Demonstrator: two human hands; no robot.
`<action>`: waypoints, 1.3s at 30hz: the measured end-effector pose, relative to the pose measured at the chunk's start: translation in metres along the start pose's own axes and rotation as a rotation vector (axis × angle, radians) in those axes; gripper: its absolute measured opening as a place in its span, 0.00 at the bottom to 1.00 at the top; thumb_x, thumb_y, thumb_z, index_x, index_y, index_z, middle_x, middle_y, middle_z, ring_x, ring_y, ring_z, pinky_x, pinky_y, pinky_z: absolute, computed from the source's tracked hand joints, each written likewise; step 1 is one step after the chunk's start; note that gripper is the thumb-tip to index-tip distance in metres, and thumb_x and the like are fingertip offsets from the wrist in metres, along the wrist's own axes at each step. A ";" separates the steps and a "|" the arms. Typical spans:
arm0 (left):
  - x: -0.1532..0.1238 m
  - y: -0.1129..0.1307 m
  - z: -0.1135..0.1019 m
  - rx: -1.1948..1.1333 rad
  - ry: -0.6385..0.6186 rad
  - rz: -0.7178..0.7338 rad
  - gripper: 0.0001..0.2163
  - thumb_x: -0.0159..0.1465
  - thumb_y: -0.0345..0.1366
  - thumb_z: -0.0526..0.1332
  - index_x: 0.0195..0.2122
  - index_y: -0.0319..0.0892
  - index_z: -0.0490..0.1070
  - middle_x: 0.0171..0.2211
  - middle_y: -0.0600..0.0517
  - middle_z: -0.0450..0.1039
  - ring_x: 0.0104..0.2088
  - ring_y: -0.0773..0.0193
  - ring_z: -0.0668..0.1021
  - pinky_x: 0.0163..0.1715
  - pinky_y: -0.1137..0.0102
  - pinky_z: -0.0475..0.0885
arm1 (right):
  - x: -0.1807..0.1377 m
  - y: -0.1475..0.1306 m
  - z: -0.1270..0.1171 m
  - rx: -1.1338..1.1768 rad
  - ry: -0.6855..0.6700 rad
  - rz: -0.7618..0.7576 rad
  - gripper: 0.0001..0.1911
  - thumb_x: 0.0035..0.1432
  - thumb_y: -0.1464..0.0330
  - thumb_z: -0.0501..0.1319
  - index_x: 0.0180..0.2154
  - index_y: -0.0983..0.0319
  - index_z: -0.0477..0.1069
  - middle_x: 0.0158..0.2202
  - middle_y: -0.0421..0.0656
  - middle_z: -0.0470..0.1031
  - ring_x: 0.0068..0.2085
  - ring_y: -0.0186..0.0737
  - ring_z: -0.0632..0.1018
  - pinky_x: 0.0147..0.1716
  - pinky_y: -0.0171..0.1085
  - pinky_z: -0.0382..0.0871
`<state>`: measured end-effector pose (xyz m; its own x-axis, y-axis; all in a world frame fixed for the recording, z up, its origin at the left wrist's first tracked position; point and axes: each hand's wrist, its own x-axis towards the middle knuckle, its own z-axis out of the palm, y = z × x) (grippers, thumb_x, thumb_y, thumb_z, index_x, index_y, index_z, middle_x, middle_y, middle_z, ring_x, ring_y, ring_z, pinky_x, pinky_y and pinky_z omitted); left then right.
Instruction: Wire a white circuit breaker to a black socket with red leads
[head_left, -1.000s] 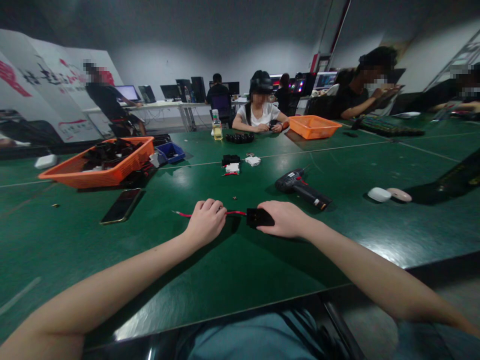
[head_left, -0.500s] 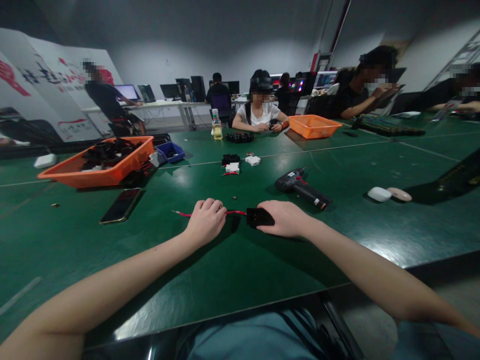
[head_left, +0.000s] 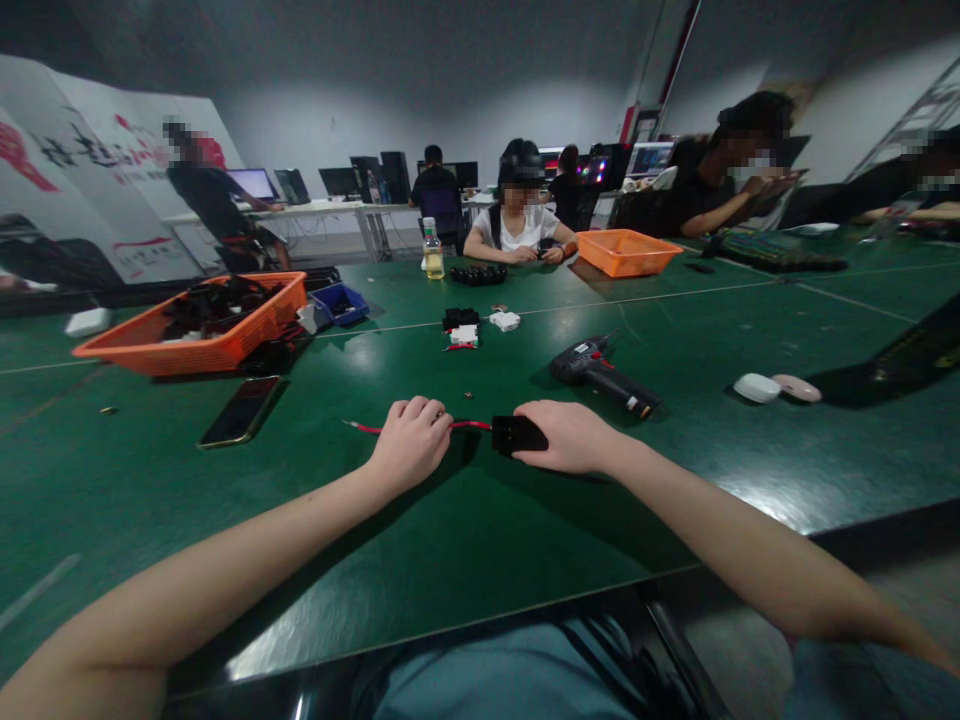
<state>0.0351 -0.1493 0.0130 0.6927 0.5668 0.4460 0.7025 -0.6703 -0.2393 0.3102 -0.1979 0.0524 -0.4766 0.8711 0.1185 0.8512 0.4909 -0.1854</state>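
My left hand (head_left: 411, 440) is closed round a red wire (head_left: 471, 425), whose bare end sticks out to the left of the fingers. The wire runs right into a small black box-shaped part (head_left: 514, 434), and my right hand (head_left: 574, 437) grips that part from its right side. Both hands are low over the green table (head_left: 480, 530). Just beyond them lies a tiny brass-coloured piece (head_left: 469, 395). A dark power screwdriver (head_left: 604, 375) rests behind my right hand. Farther back are white block-shaped parts (head_left: 465, 336), one with a red wire in front.
An orange basket (head_left: 187, 345) full of black parts stands left, beside a small blue bin (head_left: 341, 303). A phone (head_left: 241, 411) lies nearer. Another orange basket (head_left: 626, 255) and a bottle (head_left: 433, 250) stand at the back. A co-worker (head_left: 521, 225) sits opposite; white earbud case (head_left: 757, 388) at right.
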 end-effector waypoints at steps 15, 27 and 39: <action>0.000 0.000 -0.001 -0.007 -0.004 -0.002 0.11 0.70 0.35 0.52 0.41 0.43 0.74 0.42 0.45 0.74 0.44 0.53 0.71 0.41 0.57 0.63 | 0.000 0.002 0.002 -0.008 0.009 -0.019 0.26 0.58 0.52 0.62 0.52 0.61 0.69 0.48 0.50 0.77 0.47 0.52 0.78 0.42 0.43 0.70; -0.001 0.000 -0.001 0.013 0.005 0.007 0.11 0.70 0.35 0.53 0.43 0.42 0.75 0.43 0.45 0.74 0.45 0.53 0.71 0.41 0.58 0.62 | 0.000 0.003 0.003 -0.013 0.010 -0.020 0.26 0.58 0.52 0.63 0.52 0.61 0.69 0.48 0.49 0.77 0.46 0.52 0.78 0.41 0.42 0.70; 0.000 0.002 -0.003 0.045 0.037 0.026 0.11 0.70 0.37 0.53 0.40 0.42 0.75 0.41 0.46 0.74 0.44 0.54 0.72 0.48 0.55 0.62 | 0.002 0.000 0.010 -0.011 0.065 -0.008 0.24 0.59 0.54 0.63 0.51 0.61 0.69 0.47 0.49 0.77 0.46 0.51 0.78 0.41 0.43 0.70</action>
<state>0.0360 -0.1515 0.0151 0.7047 0.5311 0.4704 0.6917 -0.6619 -0.2889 0.3069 -0.1962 0.0430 -0.4685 0.8643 0.1830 0.8499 0.4975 -0.1736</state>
